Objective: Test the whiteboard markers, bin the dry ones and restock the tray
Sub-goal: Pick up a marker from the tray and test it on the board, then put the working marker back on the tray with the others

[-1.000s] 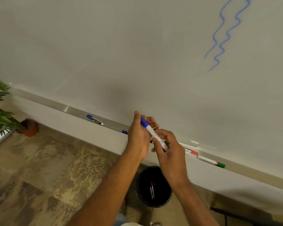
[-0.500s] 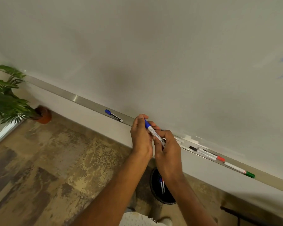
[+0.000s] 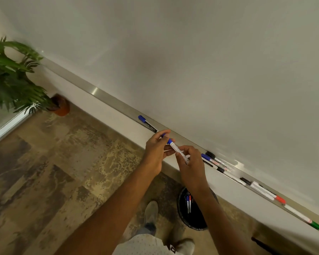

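Observation:
A white marker with a blue cap [image 3: 177,149] is held between both hands just below the whiteboard [image 3: 191,61]. My left hand [image 3: 156,155] pinches the blue cap end. My right hand [image 3: 191,164] grips the white barrel end. The metal marker tray [image 3: 99,93] runs diagonally under the board. On it lie a blue-capped marker [image 3: 147,123] to the left of my hands and several markers with blue, black, red and green caps [image 3: 261,188] to the right. A black bin [image 3: 191,210] on the floor holds a few markers.
A potted plant [image 3: 11,78] in a brown pot [image 3: 60,105] stands at the left by the wall. My shoes [image 3: 151,211] are on the patterned floor beside the bin. A dark object [image 3: 265,244] lies at the lower right.
The view has swung left and down, so the blue squiggles on the board are out of sight. Both hands still hold the blue marker, now lower and close to the tray.

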Demonstrator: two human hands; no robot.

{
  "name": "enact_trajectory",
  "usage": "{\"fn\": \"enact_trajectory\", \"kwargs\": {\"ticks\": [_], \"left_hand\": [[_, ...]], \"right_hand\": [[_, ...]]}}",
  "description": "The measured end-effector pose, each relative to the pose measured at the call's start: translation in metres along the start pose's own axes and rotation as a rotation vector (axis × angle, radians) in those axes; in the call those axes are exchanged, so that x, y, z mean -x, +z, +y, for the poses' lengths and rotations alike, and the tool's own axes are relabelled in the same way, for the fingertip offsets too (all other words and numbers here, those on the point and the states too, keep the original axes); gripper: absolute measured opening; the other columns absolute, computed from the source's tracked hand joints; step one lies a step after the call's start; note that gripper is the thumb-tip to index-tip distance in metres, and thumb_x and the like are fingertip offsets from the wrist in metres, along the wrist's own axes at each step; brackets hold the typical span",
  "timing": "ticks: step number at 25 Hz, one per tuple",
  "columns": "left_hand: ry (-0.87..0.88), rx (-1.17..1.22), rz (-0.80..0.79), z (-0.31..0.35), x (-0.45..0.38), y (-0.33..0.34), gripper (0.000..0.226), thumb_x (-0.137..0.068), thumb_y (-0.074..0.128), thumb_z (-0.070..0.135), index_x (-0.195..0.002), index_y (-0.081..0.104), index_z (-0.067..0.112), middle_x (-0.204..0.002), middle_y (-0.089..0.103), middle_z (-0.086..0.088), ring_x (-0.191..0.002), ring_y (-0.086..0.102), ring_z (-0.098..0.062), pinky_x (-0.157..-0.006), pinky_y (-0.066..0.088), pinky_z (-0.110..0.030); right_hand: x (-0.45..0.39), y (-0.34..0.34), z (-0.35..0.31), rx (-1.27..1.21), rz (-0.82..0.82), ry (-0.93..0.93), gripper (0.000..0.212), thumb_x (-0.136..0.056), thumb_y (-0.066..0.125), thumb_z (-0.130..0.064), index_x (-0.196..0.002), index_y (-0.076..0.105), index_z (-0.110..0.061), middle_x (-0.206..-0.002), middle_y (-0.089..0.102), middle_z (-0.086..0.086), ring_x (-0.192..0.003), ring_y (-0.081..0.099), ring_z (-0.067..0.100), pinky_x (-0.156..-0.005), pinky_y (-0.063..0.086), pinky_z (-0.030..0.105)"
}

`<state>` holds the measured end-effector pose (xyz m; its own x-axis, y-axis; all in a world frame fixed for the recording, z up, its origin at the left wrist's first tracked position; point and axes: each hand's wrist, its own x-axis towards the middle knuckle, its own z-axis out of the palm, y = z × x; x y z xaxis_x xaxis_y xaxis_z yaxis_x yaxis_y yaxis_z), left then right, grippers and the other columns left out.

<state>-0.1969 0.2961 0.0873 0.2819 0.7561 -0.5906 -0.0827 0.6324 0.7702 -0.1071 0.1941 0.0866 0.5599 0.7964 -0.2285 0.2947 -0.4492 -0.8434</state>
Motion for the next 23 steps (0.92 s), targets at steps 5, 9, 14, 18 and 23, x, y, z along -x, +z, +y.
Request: {"fn": "enact_trajectory", "kwargs": {"ticks": [5, 9, 14, 18, 23], "left_hand": [[-0.015, 0.020, 0.075, -0.004, -0.059, -0.027, 0.021, -0.100, 0.063, 0.013, -0.120, 0.069, 0.016, -0.109, 0.073, -0.016, -0.096, 0.074, -0.026, -0.078, 0.064, -0.038], [-0.028, 0.001, 0.135, -0.006, -0.105, -0.042, 0.021, -0.099, 0.065, 0.013, -0.119, 0.069, 0.013, -0.109, 0.073, -0.017, -0.095, 0.075, -0.030, -0.080, 0.064, -0.041], [0.066, -0.159, 0.198, -0.007, -0.153, -0.065, 0.018, -0.098, 0.064, 0.010, -0.115, 0.067, 0.008, -0.110, 0.070, -0.015, -0.095, 0.069, -0.028, -0.087, 0.062, -0.042], [0.475, -0.770, 0.279, -0.005, -0.177, -0.085, 0.033, -0.090, 0.071, 0.010, -0.122, 0.062, 0.012, -0.123, 0.057, -0.009, -0.117, 0.053, -0.025, -0.097, 0.050, -0.034], [0.570, -1.100, 0.116, -0.011, -0.192, -0.095, 0.075, -0.086, 0.080, 0.027, -0.147, 0.042, 0.007, -0.153, 0.039, -0.014, -0.141, 0.032, -0.030, -0.115, 0.034, -0.038]], "right_hand": [[-0.039, 0.035, 0.009, 0.232, -0.084, -0.063, 0.033, -0.102, 0.060, -0.014, -0.133, 0.063, -0.024, -0.118, 0.052, -0.009, -0.091, 0.051, -0.001, -0.075, 0.038, 0.008], [-0.074, 0.062, 0.018, 0.354, -0.093, -0.059, 0.031, -0.103, 0.059, -0.015, -0.132, 0.064, -0.023, -0.126, 0.062, -0.006, -0.109, 0.047, 0.008, -0.088, 0.034, 0.021], [-0.123, 0.086, 0.023, 0.336, -0.054, -0.016, 0.026, -0.103, 0.060, -0.011, -0.127, 0.065, -0.019, -0.122, 0.069, 0.000, -0.105, 0.059, 0.009, -0.087, 0.043, 0.020], [-0.149, 0.102, 0.027, 0.369, -0.092, -0.025, 0.023, -0.102, 0.062, -0.017, -0.124, 0.063, -0.023, -0.114, 0.070, 0.000, -0.108, 0.066, 0.020, -0.090, 0.059, 0.036], [-0.164, 0.117, 0.024, 0.476, -0.097, -0.103, 0.024, -0.103, 0.059, -0.011, -0.127, 0.063, -0.016, -0.119, 0.068, 0.005, -0.116, 0.059, 0.022, -0.094, 0.057, 0.040]]}}
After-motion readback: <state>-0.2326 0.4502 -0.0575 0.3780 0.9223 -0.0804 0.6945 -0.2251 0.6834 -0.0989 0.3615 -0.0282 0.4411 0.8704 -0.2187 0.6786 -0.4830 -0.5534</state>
